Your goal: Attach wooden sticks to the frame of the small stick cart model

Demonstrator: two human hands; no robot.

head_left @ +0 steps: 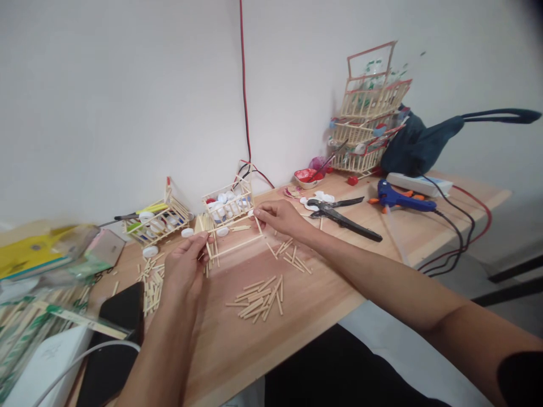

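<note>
A small rectangular frame of thin wooden sticks [237,240] lies on the wooden table [322,294] in front of me. My left hand [184,265] pinches the frame's left end, fingers closed on it. My right hand [278,217] pinches the frame's far right corner. Behind the frame stands a little stick basket [227,204] filled with white bottle caps. A heap of loose cut sticks [261,298] lies just in front of the frame, and a few more sticks [292,257] lie to its right.
Black shears [341,217] and a blue glue gun [401,199] lie at the right. Stacked stick baskets [367,121] and a dark bag [418,144] stand at the back right. Another stick basket [159,220], a black phone [123,308] and packets are at the left.
</note>
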